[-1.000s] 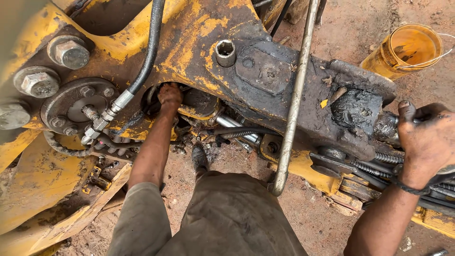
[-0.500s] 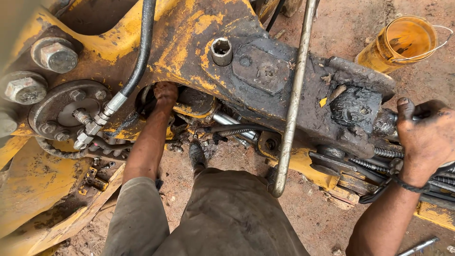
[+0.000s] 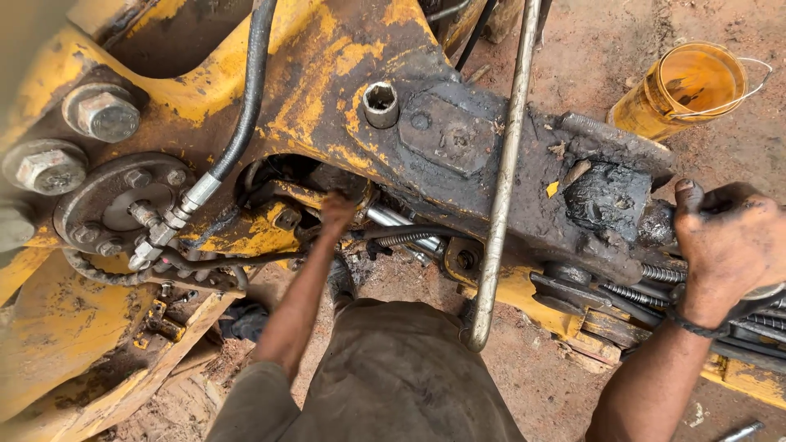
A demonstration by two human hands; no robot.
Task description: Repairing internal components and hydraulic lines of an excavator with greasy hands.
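Slightly lower than a moment ago, the left hand (image 3: 336,209) has drawn back from the dark opening (image 3: 278,176) in the yellow machine frame (image 3: 327,65) and now sits at its lower edge, just above the shiny rod (image 3: 401,225). Its fingers point into the gap; whether they grip anything cannot be told, since they are partly hidden and smeared with grease.

Nearest the camera are the person's grey trousers (image 3: 393,385), with both forearms reaching away from them. The right hand (image 3: 725,245) is clenched around a bundle of black hoses (image 3: 737,315) at the right edge, thumb raised, beside a lump of dirty grease (image 3: 606,196).

A bent metal bar (image 3: 503,180) leans across the frame between the two hands. Farther on, a black hose (image 3: 246,106) runs down to a bolted round plate (image 3: 115,205), and a socket (image 3: 380,102) stands on the frame. Beyond, on the dirt, sits an orange bucket (image 3: 679,90).
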